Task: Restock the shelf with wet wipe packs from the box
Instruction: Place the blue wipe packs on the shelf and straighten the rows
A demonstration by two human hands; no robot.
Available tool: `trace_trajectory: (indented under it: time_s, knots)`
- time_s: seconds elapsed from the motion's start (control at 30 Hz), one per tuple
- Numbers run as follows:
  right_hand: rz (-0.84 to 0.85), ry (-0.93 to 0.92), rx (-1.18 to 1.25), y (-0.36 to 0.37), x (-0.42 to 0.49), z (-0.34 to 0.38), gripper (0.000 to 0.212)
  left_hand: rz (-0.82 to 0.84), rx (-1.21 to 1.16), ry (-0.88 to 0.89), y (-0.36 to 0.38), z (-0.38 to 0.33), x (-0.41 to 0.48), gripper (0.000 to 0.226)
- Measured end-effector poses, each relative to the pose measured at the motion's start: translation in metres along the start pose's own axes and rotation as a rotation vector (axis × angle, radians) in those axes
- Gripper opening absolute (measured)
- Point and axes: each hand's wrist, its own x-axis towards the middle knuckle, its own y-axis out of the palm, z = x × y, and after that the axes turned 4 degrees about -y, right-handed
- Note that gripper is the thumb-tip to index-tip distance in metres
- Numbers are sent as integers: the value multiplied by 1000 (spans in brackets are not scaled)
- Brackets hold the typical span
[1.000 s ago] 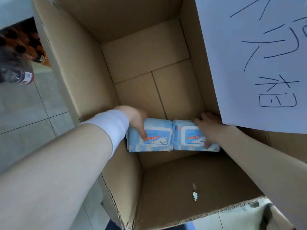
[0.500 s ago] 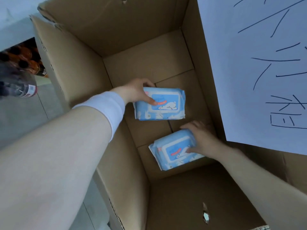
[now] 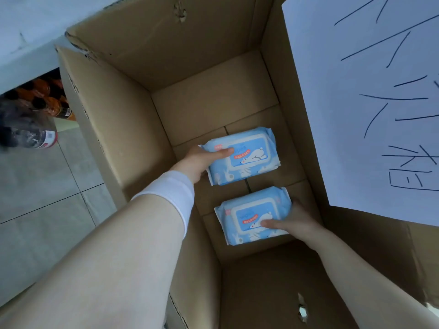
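I look down into a deep brown cardboard box [image 3: 123, 129]. My left hand [image 3: 197, 160] grips a light blue wet wipe pack [image 3: 247, 155] with a polar bear print by its left end, thumb on top, above the box floor. My right hand [image 3: 294, 222] grips a second, matching wet wipe pack [image 3: 247, 214] by its right end, thumb on its lid, nearer to me. The two packs are apart, one beyond the other. No other packs show inside the box.
A white sheet with handwritten characters [image 3: 370, 96] covers the box's right flap. Left of the box lies grey tiled floor [image 3: 35, 186], with dark drink bottles [image 3: 26, 129] on a low shelf under a white shelf edge [image 3: 26, 51].
Both packs lay side by side at the box's near wall a second ago. My hands have lifted them; the left pack moved farther away and up, and the right pack turned level.
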Motion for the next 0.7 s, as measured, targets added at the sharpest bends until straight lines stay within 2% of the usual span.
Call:
trace_trajectory:
  time_s: [0.03, 0.1, 0.2, 0.3, 0.43, 0.6, 0.63, 0.7]
  knots:
    - [31, 9, -28, -1, -4, 1, 48, 14, -16, 8, 1, 0, -3, 19]
    - [42, 21, -42, 1, -13, 4, 37, 10, -68, 56, 5, -1, -10, 36]
    - [-53, -39, -41, 13, -30, 5, 45, -44, -91, 153, 20, 0, -20, 59]
    - [-155, -74, 0, 25, -51, 3, 59, -98, -59, 246, 30, 1, -39, 51]
    - [-313, -115, 23, 24, -94, 9, 61, -197, -19, 401, 18, -9, -89, 52]
    - [-344, -247, 153, 13, -171, 21, 54, -232, -216, 562, -38, -10, -178, 33]
    - [-323, -291, 185, 12, -189, 24, 58, -226, -261, 580, -51, -7, -197, 29]
    - [-283, -367, 220, 18, -227, 29, 81, -195, -347, 595, -76, 3, -240, 20]
